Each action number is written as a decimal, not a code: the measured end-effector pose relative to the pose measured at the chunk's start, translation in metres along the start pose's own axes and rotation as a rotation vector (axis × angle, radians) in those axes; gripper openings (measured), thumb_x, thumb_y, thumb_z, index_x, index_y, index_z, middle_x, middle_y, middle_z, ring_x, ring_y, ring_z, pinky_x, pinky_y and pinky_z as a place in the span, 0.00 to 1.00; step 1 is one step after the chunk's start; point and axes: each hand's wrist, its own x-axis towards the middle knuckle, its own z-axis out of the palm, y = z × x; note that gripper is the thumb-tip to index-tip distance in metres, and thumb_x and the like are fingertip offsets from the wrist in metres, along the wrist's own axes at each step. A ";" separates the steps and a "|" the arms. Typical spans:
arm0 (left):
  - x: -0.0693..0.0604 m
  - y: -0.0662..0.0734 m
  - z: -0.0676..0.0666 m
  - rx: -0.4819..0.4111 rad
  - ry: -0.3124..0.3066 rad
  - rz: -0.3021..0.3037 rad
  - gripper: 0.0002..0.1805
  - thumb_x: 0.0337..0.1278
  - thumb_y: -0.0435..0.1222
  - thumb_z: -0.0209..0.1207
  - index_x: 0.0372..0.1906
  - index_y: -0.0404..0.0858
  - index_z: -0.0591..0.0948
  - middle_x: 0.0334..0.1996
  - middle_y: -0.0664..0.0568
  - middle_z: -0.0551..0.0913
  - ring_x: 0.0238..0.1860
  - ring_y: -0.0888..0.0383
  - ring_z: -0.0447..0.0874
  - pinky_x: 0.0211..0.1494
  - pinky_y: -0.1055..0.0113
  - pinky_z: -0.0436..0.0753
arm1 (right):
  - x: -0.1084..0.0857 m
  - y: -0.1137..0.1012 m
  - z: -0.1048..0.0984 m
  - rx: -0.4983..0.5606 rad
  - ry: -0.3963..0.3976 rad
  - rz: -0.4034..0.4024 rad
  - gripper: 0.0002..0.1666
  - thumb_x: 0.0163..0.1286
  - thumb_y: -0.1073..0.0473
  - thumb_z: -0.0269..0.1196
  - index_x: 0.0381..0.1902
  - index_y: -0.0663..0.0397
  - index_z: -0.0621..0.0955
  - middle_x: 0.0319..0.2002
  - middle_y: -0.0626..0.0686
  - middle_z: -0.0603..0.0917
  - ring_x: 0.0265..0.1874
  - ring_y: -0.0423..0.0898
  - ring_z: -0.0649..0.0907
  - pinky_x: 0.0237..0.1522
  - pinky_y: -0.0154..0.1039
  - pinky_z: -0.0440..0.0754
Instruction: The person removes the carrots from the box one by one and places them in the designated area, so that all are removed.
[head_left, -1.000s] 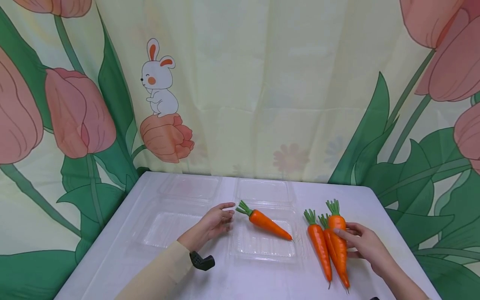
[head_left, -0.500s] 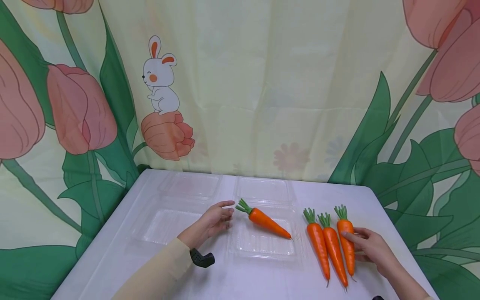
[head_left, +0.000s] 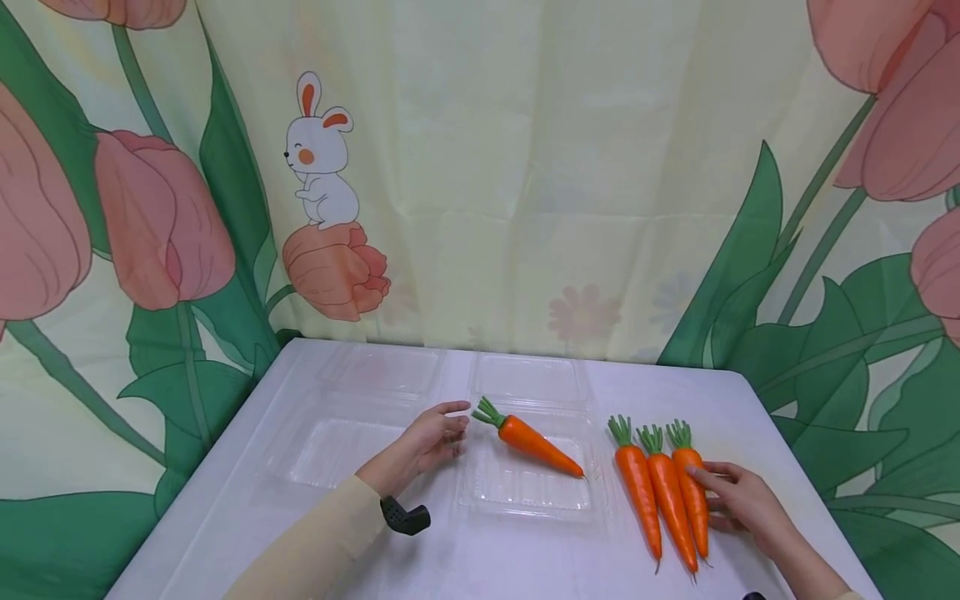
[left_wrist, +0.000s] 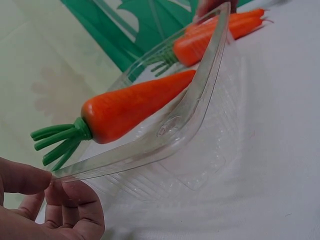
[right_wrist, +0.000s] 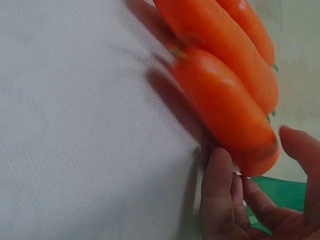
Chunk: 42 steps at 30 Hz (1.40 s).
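An orange carrot (head_left: 536, 446) with green stem stubs lies slantwise over a lidded clear plastic container (head_left: 532, 504), its lid folded back. My left hand (head_left: 427, 442) pinches the container's left rim between thumb and fingers, as the left wrist view shows, near the carrot's stems. At the right, three carrots lie side by side on the table: a left one (head_left: 637, 496), a middle one (head_left: 670, 504) and a right one (head_left: 692, 496). Beside the right carrot is my right hand (head_left: 738, 500); a finger touches its side, while the thumb (right_wrist: 297, 142) stands slightly off it.
A second clear container (head_left: 337, 458) sits to the left, with its lid (head_left: 386, 371) folded back. The white table (head_left: 660, 387) ends at a curtain (head_left: 600, 167) printed with tulips and a rabbit. A black wrist camera (head_left: 405, 517) is on the left wrist.
The right carrot was held over the middle one, then was set down to its right and shifted slightly left against it. My right thumb has loosened from it. The left hand stays put.
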 end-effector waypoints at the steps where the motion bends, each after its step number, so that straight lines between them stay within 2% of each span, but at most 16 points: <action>1: 0.000 0.000 0.000 -0.001 0.001 -0.001 0.25 0.70 0.25 0.54 0.70 0.36 0.74 0.43 0.47 0.76 0.37 0.55 0.73 0.36 0.66 0.78 | 0.000 0.001 -0.001 -0.004 0.001 -0.010 0.62 0.69 0.27 0.60 0.72 0.78 0.59 0.62 0.79 0.72 0.36 0.48 0.88 0.41 0.43 0.89; 7: -0.001 0.000 0.000 -0.008 0.000 -0.008 0.26 0.69 0.25 0.53 0.70 0.36 0.74 0.44 0.46 0.76 0.37 0.54 0.73 0.37 0.66 0.77 | 0.000 0.004 -0.008 -0.040 0.022 -0.040 0.56 0.76 0.30 0.51 0.72 0.80 0.59 0.65 0.79 0.69 0.38 0.50 0.89 0.42 0.43 0.90; 19: 0.000 -0.001 -0.001 -0.012 -0.006 0.002 0.26 0.69 0.25 0.54 0.70 0.36 0.74 0.45 0.45 0.76 0.37 0.54 0.73 0.37 0.66 0.77 | -0.001 -0.004 -0.012 -0.037 0.069 -0.077 0.50 0.79 0.35 0.50 0.71 0.79 0.60 0.65 0.79 0.70 0.38 0.48 0.88 0.41 0.42 0.90; 21: 0.000 -0.001 0.000 -0.013 -0.008 0.002 0.26 0.69 0.25 0.54 0.70 0.37 0.74 0.44 0.45 0.77 0.38 0.54 0.73 0.37 0.66 0.77 | -0.002 -0.007 -0.012 -0.052 0.091 -0.081 0.48 0.80 0.36 0.50 0.71 0.78 0.61 0.65 0.78 0.70 0.41 0.49 0.88 0.42 0.41 0.89; 28: -0.003 0.001 0.001 -0.013 -0.005 -0.002 0.26 0.68 0.25 0.53 0.71 0.36 0.73 0.46 0.46 0.76 0.38 0.54 0.73 0.37 0.67 0.77 | -0.005 -0.022 -0.010 -0.125 0.143 -0.145 0.44 0.81 0.38 0.47 0.71 0.76 0.65 0.66 0.78 0.69 0.58 0.68 0.79 0.50 0.48 0.88; 36: -0.003 0.001 0.001 -0.019 -0.003 0.003 0.26 0.68 0.24 0.53 0.70 0.36 0.73 0.46 0.45 0.76 0.38 0.54 0.73 0.37 0.66 0.78 | -0.014 -0.043 0.000 -0.131 0.197 -0.225 0.41 0.82 0.40 0.46 0.71 0.73 0.66 0.65 0.76 0.71 0.59 0.67 0.78 0.52 0.49 0.88; 42: -0.003 0.001 0.002 -0.015 -0.003 0.003 0.26 0.68 0.24 0.53 0.70 0.36 0.73 0.44 0.46 0.76 0.37 0.55 0.73 0.37 0.66 0.78 | -0.020 -0.057 0.013 -0.122 0.203 -0.241 0.38 0.82 0.42 0.47 0.73 0.70 0.66 0.67 0.74 0.70 0.60 0.66 0.75 0.55 0.51 0.86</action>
